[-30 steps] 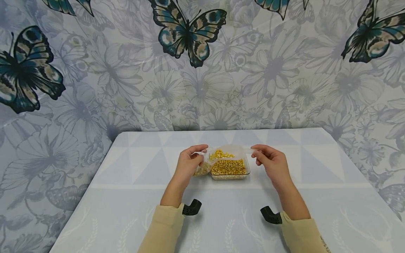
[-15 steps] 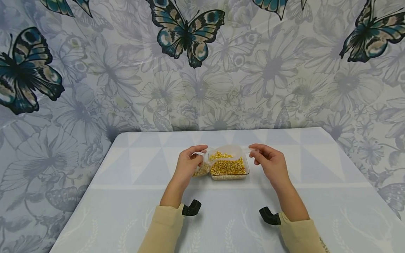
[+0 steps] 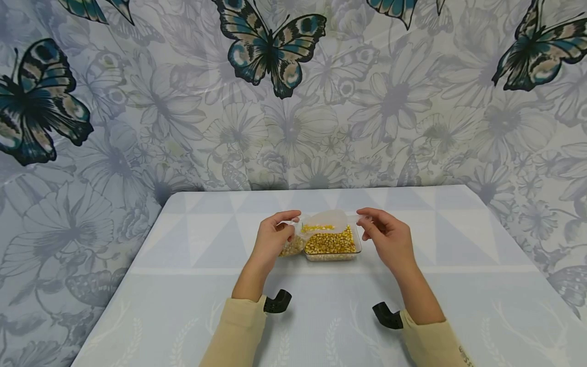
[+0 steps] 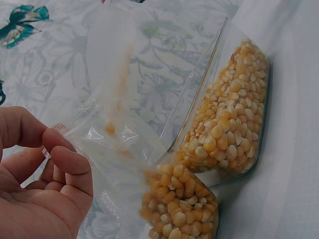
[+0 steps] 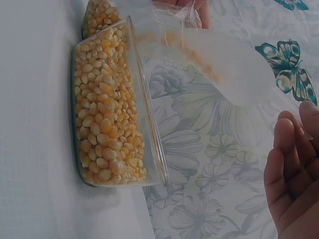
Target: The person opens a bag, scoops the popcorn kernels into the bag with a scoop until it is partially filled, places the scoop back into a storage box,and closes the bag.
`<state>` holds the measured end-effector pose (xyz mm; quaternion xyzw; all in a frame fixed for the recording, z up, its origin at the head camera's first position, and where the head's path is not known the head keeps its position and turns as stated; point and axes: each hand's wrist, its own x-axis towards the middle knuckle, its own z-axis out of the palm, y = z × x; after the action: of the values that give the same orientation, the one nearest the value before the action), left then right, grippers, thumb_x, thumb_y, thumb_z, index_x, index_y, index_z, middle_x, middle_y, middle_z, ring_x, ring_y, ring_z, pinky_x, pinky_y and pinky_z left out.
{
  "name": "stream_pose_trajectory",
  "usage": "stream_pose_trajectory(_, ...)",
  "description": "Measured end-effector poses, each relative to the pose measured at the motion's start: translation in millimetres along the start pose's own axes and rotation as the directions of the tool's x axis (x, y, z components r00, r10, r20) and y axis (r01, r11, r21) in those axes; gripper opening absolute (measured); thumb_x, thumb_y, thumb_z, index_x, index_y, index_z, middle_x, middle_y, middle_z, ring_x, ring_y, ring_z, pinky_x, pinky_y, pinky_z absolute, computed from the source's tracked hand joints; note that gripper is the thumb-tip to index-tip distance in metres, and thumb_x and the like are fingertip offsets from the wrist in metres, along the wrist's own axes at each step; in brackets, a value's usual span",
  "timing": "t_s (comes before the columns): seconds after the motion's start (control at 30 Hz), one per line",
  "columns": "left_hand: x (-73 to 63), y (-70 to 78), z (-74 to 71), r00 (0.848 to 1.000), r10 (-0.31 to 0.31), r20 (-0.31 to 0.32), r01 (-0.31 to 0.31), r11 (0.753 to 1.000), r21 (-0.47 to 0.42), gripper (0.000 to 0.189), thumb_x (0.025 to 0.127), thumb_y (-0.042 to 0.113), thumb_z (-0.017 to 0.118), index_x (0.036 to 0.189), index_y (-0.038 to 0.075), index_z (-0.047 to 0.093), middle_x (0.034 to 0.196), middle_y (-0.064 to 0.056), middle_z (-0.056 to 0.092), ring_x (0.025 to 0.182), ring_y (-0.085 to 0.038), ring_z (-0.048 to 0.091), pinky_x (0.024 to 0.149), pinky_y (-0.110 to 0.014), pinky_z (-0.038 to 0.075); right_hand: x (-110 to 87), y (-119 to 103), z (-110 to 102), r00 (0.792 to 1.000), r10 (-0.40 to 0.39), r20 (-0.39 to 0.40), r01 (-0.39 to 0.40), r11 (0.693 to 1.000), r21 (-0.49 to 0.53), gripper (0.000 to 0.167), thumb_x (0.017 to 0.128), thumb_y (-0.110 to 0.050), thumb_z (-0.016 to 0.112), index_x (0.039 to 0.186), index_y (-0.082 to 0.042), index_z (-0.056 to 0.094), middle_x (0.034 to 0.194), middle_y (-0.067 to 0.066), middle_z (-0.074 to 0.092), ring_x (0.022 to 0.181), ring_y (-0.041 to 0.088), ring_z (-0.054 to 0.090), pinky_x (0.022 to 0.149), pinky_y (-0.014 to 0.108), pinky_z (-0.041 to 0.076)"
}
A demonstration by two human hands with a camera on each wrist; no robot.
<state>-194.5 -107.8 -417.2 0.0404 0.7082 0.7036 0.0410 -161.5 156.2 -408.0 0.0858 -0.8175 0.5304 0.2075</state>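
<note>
My left hand (image 3: 272, 235) pinches the top edge of a clear zip bag (image 4: 179, 206), whose lower part holds corn kernels. Right beside the bag stands a glass container (image 3: 332, 258), largely filled with corn kernels (image 5: 107, 114). Thumb and fingers of my right hand (image 3: 390, 238) pinch the thin handle of a translucent white scoop (image 5: 241, 69). The scoop hangs above the container, tilted toward the bag, with a strip of kernels along its lower side. Its tip reaches the bag's mouth in the right wrist view; whether kernels are falling is too blurred to tell.
Bag and container rest on a table (image 3: 330, 290) with a pale patterned cover. Behind the table's far edge hangs a floral cloth (image 3: 293, 137) with butterflies. A black curved piece (image 3: 277, 302) sticks out at the left sleeve, and a similar black piece (image 3: 387, 316) at the right.
My right hand has shifted slightly left with the scoop, which has tilted further. Fewer kernels show in the scoop now. The left hand and the bag have stayed nearly still.
</note>
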Motion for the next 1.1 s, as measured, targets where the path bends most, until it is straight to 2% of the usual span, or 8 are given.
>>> stream_pose_trajectory(0.2, 0.5, -0.7, -0.3, 1.000, -0.009, -0.001, 0.009, 1.000, -0.002, 0.045, 0.086, -0.005, 0.052, 0.126, 0.010, 0.069, 0.126, -0.021, 0.063, 0.066, -0.013, 0.043, 0.063, -0.031, 0.036, -0.4, -2.7, 1.2, 0.998, -0.059, -0.011, 0.059, 0.997, -0.046, 0.020, 0.093, -0.011, 0.069, 0.113, -0.011, 0.073, 0.083, 0.004, 0.069, 0.061, 0.006, 0.062, 0.050, 0.021, 0.045)
stream_pose_trajectory(0.67, 1.8, -2.4, -0.9, 1.000, -0.021, -0.009, 0.021, 1.000, 0.017, 0.035, 0.092, 0.002, 0.059, 0.124, 0.010, 0.070, 0.124, -0.020, 0.064, 0.066, -0.015, 0.047, 0.062, -0.030, 0.038, -0.9, -3.8, 1.3, 0.997, -0.077, -0.003, 0.077, 0.995, -0.061, 0.020, 0.093, -0.011, 0.069, 0.112, -0.010, 0.073, 0.084, 0.004, 0.068, 0.061, 0.006, 0.061, 0.049, 0.020, 0.045)
stream_pose_trajectory(0.83, 1.9, -1.8, -1.0, 1.000, -0.014, -0.013, 0.014, 0.999, 0.029, 0.038, 0.091, 0.001, 0.058, 0.128, 0.005, 0.067, 0.122, -0.020, 0.064, 0.067, -0.014, 0.047, 0.062, -0.030, 0.039, -1.0, -3.6, 1.2, 0.997, -0.072, -0.006, 0.071, 0.996, -0.054, 0.019, 0.093, -0.011, 0.069, 0.112, -0.011, 0.073, 0.081, 0.002, 0.067, 0.061, 0.007, 0.061, 0.050, 0.021, 0.046)
stream_pose_trajectory(1.1, 2.1, -2.5, -1.4, 0.998, 0.012, -0.063, -0.011, 1.000, 0.009, 0.039, 0.089, -0.003, 0.056, 0.123, 0.010, 0.071, 0.115, -0.010, 0.065, 0.065, -0.014, 0.046, 0.059, -0.027, 0.039, 0.0, -2.1, -0.1, 0.999, -0.030, -0.020, 0.031, 1.000, 0.008, 0.018, 0.096, -0.010, 0.065, 0.112, -0.007, 0.073, 0.088, 0.011, 0.071, 0.062, 0.008, 0.060, 0.058, 0.018, 0.053)
